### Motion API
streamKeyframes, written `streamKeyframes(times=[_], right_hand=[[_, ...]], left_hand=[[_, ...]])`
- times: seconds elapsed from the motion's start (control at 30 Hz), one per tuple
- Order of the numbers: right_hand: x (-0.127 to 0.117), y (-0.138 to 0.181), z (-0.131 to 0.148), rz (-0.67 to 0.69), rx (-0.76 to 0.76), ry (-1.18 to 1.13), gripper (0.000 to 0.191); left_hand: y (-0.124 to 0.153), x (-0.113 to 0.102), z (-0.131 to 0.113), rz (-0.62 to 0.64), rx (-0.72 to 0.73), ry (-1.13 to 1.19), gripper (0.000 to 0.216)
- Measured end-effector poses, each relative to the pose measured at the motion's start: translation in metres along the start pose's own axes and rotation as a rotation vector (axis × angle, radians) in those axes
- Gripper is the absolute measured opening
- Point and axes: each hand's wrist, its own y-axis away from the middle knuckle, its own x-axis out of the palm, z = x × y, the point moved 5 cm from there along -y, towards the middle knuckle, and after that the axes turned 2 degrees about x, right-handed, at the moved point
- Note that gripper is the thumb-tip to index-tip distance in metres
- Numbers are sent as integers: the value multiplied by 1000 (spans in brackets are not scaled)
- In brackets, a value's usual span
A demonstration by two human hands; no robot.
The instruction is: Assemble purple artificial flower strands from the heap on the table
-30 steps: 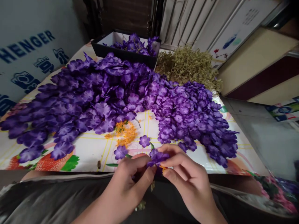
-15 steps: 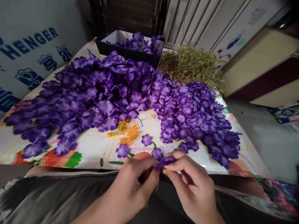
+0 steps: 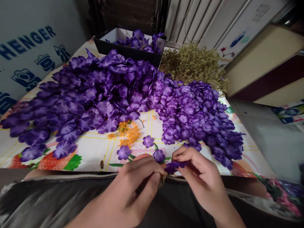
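My left hand is closed around a small greenish-brown stem piece, mostly hidden by the fingers. My right hand pinches a purple artificial flower between thumb and fingers, its edge close to the left fingertips. Just beyond the hands, single purple flowers lie on the tablecloth: one loose flower near the left knuckles and another bloom further left. Orange bits of artificial sprigs lie scattered past them.
A large heap of purple petals covers the left and back of the table, with smaller blooms heaped on the right. Behind stand a black box holding purple flowers and a pile of olive-green stems.
My right hand has moved a little right and turned, carrying the purple flower. My fingertips are further apart, and the stem piece in my left hand shows more. The view shifted slightly.
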Motion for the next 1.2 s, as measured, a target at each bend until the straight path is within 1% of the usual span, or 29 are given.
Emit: streamKeyframes(times=[0.03, 0.07, 0.13, 0.17, 0.23, 0.37, 0.47, 0.57, 0.67, 0.73, 0.87, 0.97, 1.13, 1.2], right_hand=[[-2, 1, 0, -13, -9, -56, 9], [-1, 1, 0, 9, -5, -122, 9], [3, 4, 1, 92, -9, -227, 10], [6, 5, 4, 128, -35, -240, 10], [8, 8, 9, 156, -123, -170, 14], [8, 13, 16, 113, -260, 70, 22], [9, 15, 18, 110, -291, 154, 25], [9, 15, 20, 138, -319, 197, 29], [9, 16, 22, 159, -356, 248, 32], [11, 16, 21, 182, -342, 232, 32], [15, 15, 16, 208, -304, 95, 27], [18, 14, 12, 221, -279, 31, 25], [21, 13, 6, 269, -209, -20, 19], [23, 13, 5, 273, -191, -59, 18]], left_hand=[[0, -1, 1, -2, -28, 30, 19], [0, -2, 2, -2, -49, 50, 19], [0, -1, 3, 16, -76, 80, 19], [0, 0, 3, 25, -81, 95, 19], [0, 1, 3, 42, -89, 119, 16], [-1, 3, 2, 75, -60, 139, 12], [0, 4, 2, 77, -22, 161, 12], [0, 4, 3, 42, 26, 174, 11], [0, 3, 0, 9, 101, 132, 12], [0, 3, -3, -6, 136, 83, 12], [1, 1, -7, -14, 181, 29, 11], [2, 0, -7, -22, 184, 6, 12], [5, 1, -7, 51, 176, -20, 11], [5, 1, -8, 59, 176, -14, 12]])
